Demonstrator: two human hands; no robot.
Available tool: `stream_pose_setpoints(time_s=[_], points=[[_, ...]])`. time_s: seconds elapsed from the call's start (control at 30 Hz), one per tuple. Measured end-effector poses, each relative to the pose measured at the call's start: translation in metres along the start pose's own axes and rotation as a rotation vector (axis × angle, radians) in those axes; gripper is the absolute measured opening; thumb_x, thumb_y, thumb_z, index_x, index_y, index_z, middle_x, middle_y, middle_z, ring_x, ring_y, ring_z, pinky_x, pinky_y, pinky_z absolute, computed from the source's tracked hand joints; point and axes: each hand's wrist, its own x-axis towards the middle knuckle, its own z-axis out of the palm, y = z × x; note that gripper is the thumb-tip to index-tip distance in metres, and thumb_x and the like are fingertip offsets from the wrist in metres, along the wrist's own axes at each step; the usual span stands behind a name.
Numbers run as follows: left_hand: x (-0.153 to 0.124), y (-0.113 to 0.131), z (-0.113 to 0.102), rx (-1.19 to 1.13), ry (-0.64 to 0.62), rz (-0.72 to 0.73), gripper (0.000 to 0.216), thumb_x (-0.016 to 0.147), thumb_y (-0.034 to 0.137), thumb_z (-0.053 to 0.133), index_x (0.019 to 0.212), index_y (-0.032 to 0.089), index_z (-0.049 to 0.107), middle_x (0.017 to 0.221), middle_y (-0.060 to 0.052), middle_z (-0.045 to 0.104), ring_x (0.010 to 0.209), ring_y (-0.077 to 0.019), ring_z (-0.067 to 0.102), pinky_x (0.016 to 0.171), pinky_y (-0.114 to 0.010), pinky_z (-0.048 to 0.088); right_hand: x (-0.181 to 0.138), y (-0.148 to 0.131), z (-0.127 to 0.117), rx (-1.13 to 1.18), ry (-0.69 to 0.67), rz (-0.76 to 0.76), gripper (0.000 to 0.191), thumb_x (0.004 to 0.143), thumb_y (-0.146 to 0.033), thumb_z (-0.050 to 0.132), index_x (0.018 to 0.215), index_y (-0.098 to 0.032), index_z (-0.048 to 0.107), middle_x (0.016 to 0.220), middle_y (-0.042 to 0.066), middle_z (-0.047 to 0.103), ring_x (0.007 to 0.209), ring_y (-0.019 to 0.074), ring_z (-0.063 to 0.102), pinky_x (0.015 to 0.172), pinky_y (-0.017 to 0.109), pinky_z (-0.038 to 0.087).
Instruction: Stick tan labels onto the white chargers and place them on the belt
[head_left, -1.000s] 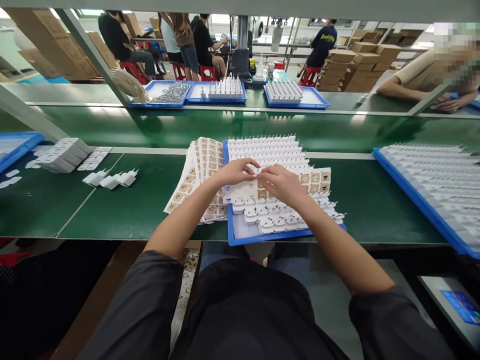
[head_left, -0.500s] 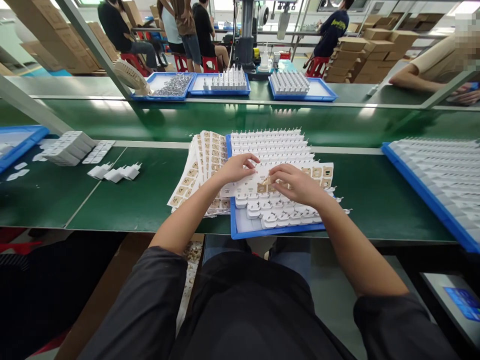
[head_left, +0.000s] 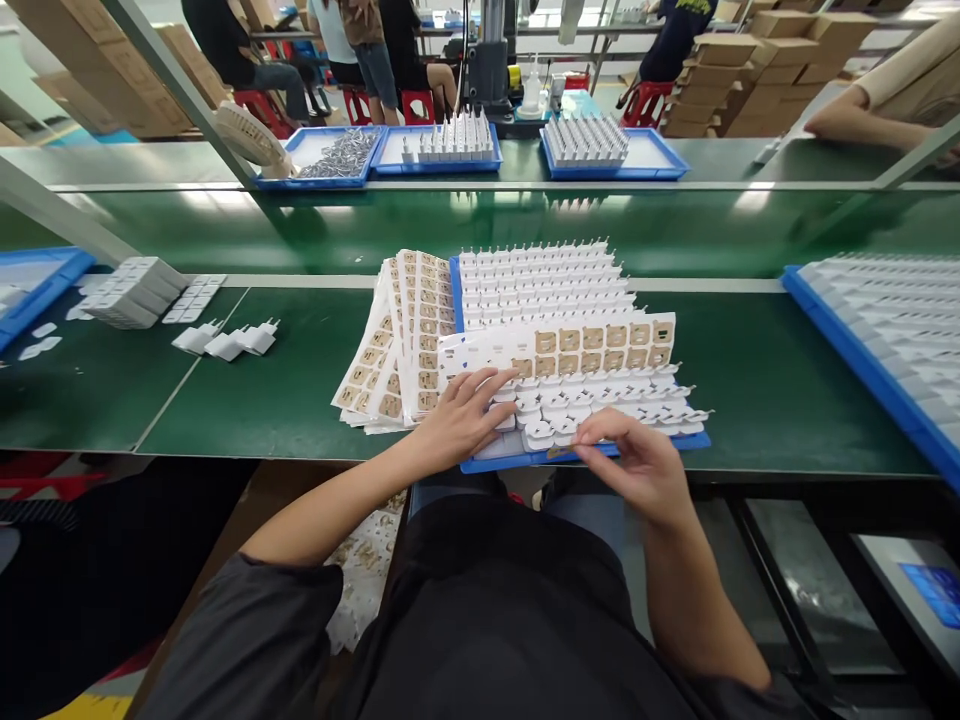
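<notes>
A blue tray (head_left: 499, 463) holds rows of white plug housings (head_left: 536, 272) with metal pins pointing up. Across the rows lies a white sheet of tan stickers (head_left: 592, 338), its left part bare of stickers. My left hand (head_left: 469, 415) rests with fingers spread over the sheet's lower edge and the front left housings. Low at the tray's front edge, my right hand (head_left: 634, 455) pinches a small tan sticker (head_left: 559, 452) between thumb and fingertips, close to the front row. More sticker sheets (head_left: 390, 350) are fanned out left of the tray.
Loose white housings (head_left: 229, 340) and a stacked block of white parts (head_left: 135, 290) are on the left. Another filled blue tray (head_left: 862, 350) stands at the right. Trays of pins (head_left: 341, 155) and upright parts (head_left: 585, 142) line the far ledge; a person's arm (head_left: 862, 120) is beyond.
My right hand has moved from the sheet down to the tray's front edge, carrying a tan sticker. My left hand has come down toward the front left housings. The view has tilted down slightly.
</notes>
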Motion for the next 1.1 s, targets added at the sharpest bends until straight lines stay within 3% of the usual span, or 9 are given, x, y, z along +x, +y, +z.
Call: stream_pose_setpoints(time_s=[0.1,0.2,0.33,0.47,0.63,0.83,0.93,1.1], points=[[-0.011,0.000,0.007,-0.119,0.069,-0.084,0.021,0.096,0.022,0.061,0.116,0.023,0.065,0.145,-0.016,0.060,0.131,-0.0329,0.055,0.107,-0.049,0.044,-0.011,0.000,0.019,0.031,-0.055,0.030,0.015,0.090,-0.013,0.070,0.094,-0.027,0.069,0.085,0.002,0.073,0.079,0.0194,0.071,0.073,0.033,0.058],[-0.022,0.003,0.008,-0.416,0.172,-0.181,0.017,0.094,0.028,0.067,0.110,0.024,0.061,0.122,-0.013,0.072,0.112,-0.0266,0.067,0.097,-0.043,0.052,-0.019,0.002,0.037,0.077,-0.117,0.073,0.009,0.091,-0.017,0.070,0.093,-0.026,0.069,0.085,0.004,0.074,0.077,0.0203,0.071,0.070,0.034,0.058],[-0.030,0.018,0.009,-0.993,0.417,-0.522,0.047,0.078,0.043,0.085,0.106,0.025,0.052,0.114,-0.011,0.072,0.108,-0.0245,0.071,0.084,-0.036,0.058,-0.022,0.002,0.058,0.208,-0.119,0.124,0.004,0.091,-0.022,0.070,0.091,-0.025,0.069,0.084,0.004,0.074,0.075,0.0200,0.070,0.069,0.035,0.058],[-0.027,0.039,0.016,-1.402,0.485,-0.619,0.058,0.072,0.055,0.087,0.108,0.025,0.053,0.107,-0.009,0.072,0.098,-0.0229,0.072,0.076,-0.032,0.058,-0.013,-0.007,0.067,0.415,-0.078,0.154,0.005,0.090,-0.022,0.072,0.089,-0.025,0.069,0.082,0.003,0.072,0.075,0.0181,0.068,0.069,0.032,0.057],[-0.025,0.048,0.022,-1.373,0.430,-0.554,0.049,0.079,0.054,0.080,0.112,0.022,0.062,0.119,-0.013,0.072,0.111,-0.0275,0.070,0.087,-0.037,0.058,-0.006,-0.018,0.067,0.541,-0.028,0.184,0.006,0.090,-0.021,0.072,0.088,-0.025,0.068,0.081,0.002,0.069,0.074,0.0162,0.066,0.068,0.030,0.055],[-0.030,0.046,0.014,-1.490,0.303,-0.408,0.042,0.090,0.050,0.070,0.119,0.025,0.054,0.137,-0.017,0.067,0.118,-0.0295,0.070,0.094,-0.043,0.057,-0.010,-0.020,0.069,0.527,-0.035,0.280,0.010,0.089,-0.030,0.073,0.085,-0.024,0.067,0.079,0.002,0.066,0.072,0.0171,0.062,0.064,0.031,0.053],[-0.030,0.044,0.007,-1.487,0.227,-0.471,0.037,0.093,0.046,0.068,0.120,0.025,0.053,0.138,-0.016,0.067,0.122,-0.0286,0.068,0.095,-0.041,0.058,-0.010,-0.015,0.073,0.564,0.017,0.304,0.012,0.088,-0.031,0.074,0.085,-0.024,0.066,0.078,0.002,0.064,0.071,0.0165,0.061,0.064,0.030,0.053],[-0.028,0.045,0.000,-1.388,0.170,-0.609,0.050,0.088,0.038,0.077,0.132,0.028,0.057,0.131,-0.012,0.070,0.121,-0.0264,0.069,0.096,-0.038,0.058,-0.007,-0.002,0.078,0.584,0.107,0.359,0.018,0.085,-0.036,0.078,0.083,-0.024,0.065,0.079,0.001,0.063,0.073,0.0163,0.060,0.066,0.029,0.053]])
